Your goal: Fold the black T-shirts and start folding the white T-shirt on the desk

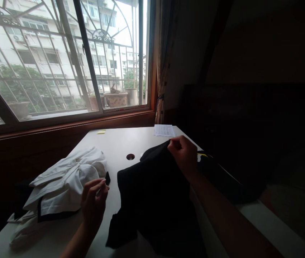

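A black cloth garment (157,193) hangs over the front middle of the white table (120,143). My right hand (183,152) is closed on its upper edge and holds that part raised. Its lower part spreads down toward me, and the folds are too dark to make out. My left hand (94,199) is in the air left of the garment, apart from it, thumb and fingertips pinched together with nothing visible in them. Just beyond that hand lies a crumpled white garment (68,179) with dark trim, on the table's left side.
Papers (164,130) and a yellow sticky note (101,132) lie at the table's far edge. A round cable hole (130,157) is in the tabletop. Dark cloth (222,179) lies along the right side. Behind the table are a window (61,64) and a curtain (163,64).
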Tool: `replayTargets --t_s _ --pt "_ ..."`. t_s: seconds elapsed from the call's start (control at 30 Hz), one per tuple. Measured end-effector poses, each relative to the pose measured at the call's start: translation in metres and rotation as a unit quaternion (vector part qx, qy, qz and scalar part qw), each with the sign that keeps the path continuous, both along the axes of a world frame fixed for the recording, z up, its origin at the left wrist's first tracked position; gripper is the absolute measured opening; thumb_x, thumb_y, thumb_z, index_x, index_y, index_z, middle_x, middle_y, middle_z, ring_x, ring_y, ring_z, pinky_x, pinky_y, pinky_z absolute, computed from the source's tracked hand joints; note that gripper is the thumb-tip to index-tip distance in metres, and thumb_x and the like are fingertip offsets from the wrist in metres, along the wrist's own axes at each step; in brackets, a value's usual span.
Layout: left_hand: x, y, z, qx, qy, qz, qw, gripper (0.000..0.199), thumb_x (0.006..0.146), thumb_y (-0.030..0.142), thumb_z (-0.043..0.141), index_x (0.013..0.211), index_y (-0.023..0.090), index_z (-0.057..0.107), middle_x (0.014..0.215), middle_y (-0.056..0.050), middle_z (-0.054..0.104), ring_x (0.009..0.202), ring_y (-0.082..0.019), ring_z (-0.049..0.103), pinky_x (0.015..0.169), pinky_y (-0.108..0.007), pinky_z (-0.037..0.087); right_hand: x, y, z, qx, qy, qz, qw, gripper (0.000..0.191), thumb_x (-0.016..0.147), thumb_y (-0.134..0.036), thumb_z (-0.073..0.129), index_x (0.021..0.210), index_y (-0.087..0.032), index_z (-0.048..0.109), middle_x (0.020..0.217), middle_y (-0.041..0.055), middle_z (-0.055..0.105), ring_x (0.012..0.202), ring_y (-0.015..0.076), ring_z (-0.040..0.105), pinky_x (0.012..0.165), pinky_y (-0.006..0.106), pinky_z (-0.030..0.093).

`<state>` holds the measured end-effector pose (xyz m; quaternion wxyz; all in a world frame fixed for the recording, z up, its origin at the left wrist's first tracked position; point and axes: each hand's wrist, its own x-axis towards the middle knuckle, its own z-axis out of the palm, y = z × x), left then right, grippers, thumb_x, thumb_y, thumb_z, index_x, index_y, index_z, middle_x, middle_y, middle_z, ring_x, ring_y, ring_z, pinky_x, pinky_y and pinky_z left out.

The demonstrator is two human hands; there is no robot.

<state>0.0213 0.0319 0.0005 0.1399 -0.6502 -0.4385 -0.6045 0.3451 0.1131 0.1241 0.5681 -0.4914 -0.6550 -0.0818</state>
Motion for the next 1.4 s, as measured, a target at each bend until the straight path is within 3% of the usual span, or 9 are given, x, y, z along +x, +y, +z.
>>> replayTargets --t_s 0.17,0.27,0.37,0.53,0.7,0.87,1.03,1.23,1.4 --pt "-0.009 0.015 -0.012 -0.126 -0.004 -0.088 0.988 0.009 0.096 0.019 0.058 0.104 0.023 0.063 0.1 -0.001 0.063 0.077 -0.012 0.068 0.067 -0.025 0.058 0.0 0.004 -0.019 -0.132 -0.053 0.033 0.989 0.008 0.09 -0.025 0.058 0.094 -0.023 0.064 0.078 -0.0004 0.07 0.069 0.0171 0.066 0.069 0.029 0.048" --pt "0.001 0.023 -0.029 -0.25 0.084 -0.194 0.945 0.013 0.096 0.022 0.059 0.107 0.025 0.065 0.098 -0.001 0.066 0.079 -0.014 0.07 0.07 -0.025 0.059 -0.002 0.004 -0.045 -0.227 -0.097 0.055 0.967 0.013 0.089 -0.019 0.059 0.102 -0.022 0.062 0.087 0.0009 0.072 0.074 0.0172 0.067 0.071 0.029 0.049" --pt "0.014 0.024 -0.042 -0.315 0.167 -0.239 0.903 0.023 0.092 0.025 0.065 0.115 0.028 0.067 0.102 -0.003 0.069 0.085 -0.017 0.07 0.076 -0.028 0.059 -0.006 -0.011 -0.069 -0.264 -0.181 0.123 0.939 0.008 0.089 -0.021 0.061 0.097 -0.023 0.063 0.093 0.001 0.07 0.081 0.0161 0.066 0.076 0.028 0.05" --pt "0.024 0.02 -0.047 -0.308 0.235 -0.24 0.89 0.022 0.09 0.019 0.061 0.111 0.024 0.068 0.102 -0.004 0.069 0.086 -0.018 0.069 0.076 -0.029 0.058 -0.016 -0.041 -0.097 -0.298 -0.391 0.158 0.856 0.02 0.084 -0.028 0.071 0.103 -0.023 0.07 0.11 0.0049 0.068 0.103 0.023 0.062 0.079 0.03 0.05" --pt "0.029 0.014 -0.036 -0.222 0.315 -0.176 0.906 0.016 0.092 0.014 0.054 0.087 0.022 0.067 0.083 -0.003 0.067 0.074 -0.017 0.064 0.064 -0.025 0.053 -0.029 -0.045 -0.102 -0.286 -0.49 0.114 0.816 0.01 0.087 -0.018 0.061 0.087 -0.018 0.071 0.101 0.0079 0.069 0.094 0.0224 0.062 0.07 0.029 0.047" --pt "0.029 0.003 -0.009 -0.169 0.301 -0.093 0.934 0.016 0.094 0.013 0.053 0.087 0.02 0.066 0.085 -0.005 0.065 0.078 -0.02 0.059 0.067 -0.032 0.052 -0.031 -0.042 -0.08 -0.249 -0.458 0.082 0.849 0.019 0.092 -0.019 0.055 0.079 -0.018 0.069 0.092 0.0053 0.069 0.08 0.0176 0.062 0.064 0.028 0.041" --pt "0.022 0.003 0.02 -0.105 0.218 -0.061 0.968 0.011 0.093 0.012 0.057 0.092 0.02 0.065 0.091 -0.005 0.064 0.083 -0.019 0.06 0.072 -0.033 0.053 -0.028 -0.044 -0.036 -0.149 -0.39 0.064 0.906 0.024 0.098 -0.02 0.048 0.085 -0.019 0.069 0.09 0.004 0.069 0.079 0.0156 0.062 0.067 0.028 0.039" --pt "0.029 0.013 0.062 -0.146 0.13 -0.135 0.971 0.012 0.097 0.023 0.058 0.104 0.023 0.067 0.101 -0.004 0.065 0.077 -0.014 0.063 0.065 -0.027 0.055 -0.034 -0.045 0.023 -0.039 -0.342 0.048 0.938 0.022 0.097 -0.021 0.051 0.088 -0.019 0.07 0.092 0.0053 0.071 0.08 0.0166 0.063 0.07 0.028 0.041" --pt "0.06 0.014 0.095 -0.229 0.081 -0.221 0.944 0.055 0.094 0.039 0.065 0.145 0.027 0.048 0.134 -0.012 0.06 0.116 -0.028 0.063 0.094 -0.044 0.057 -0.051 -0.051 0.056 0.065 -0.237 0.069 0.967 0.019 0.097 -0.021 0.052 0.1 -0.02 0.071 0.1 0.0057 0.071 0.082 0.0174 0.065 0.071 0.029 0.047"
